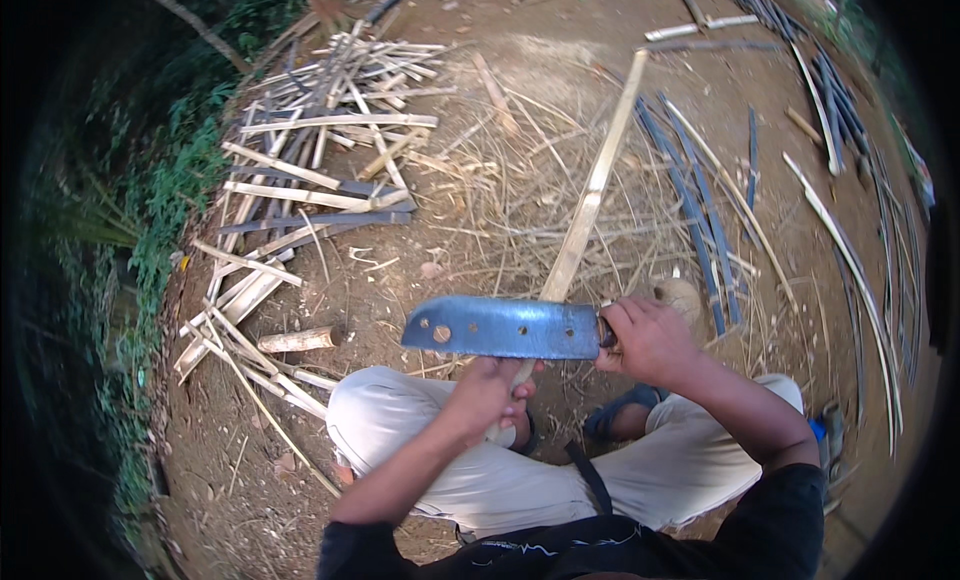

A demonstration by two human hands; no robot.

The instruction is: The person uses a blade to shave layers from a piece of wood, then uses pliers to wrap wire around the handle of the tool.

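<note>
Crosswise, blade [500,328] above left-hand fingers [515,392].

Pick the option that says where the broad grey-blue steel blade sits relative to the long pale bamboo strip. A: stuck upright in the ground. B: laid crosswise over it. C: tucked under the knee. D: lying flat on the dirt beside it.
B: the broad grey-blue steel blade, gripped at its handle by the right hand, lies across the long pale bamboo strip, which the left hand holds just below the blade.

Bare dirt ground [420,40], reddish-brown, strewn with dry straw-like shavings [500,195] at centre. Pile of pale split bamboo slats [310,170] lies to the left, a short round bamboo offcut [297,339] just below it. Dark thin bamboo strips [700,210] lie to the right, long curved ones [850,250] further out. Green weeds [170,200] edge the left side.
</note>
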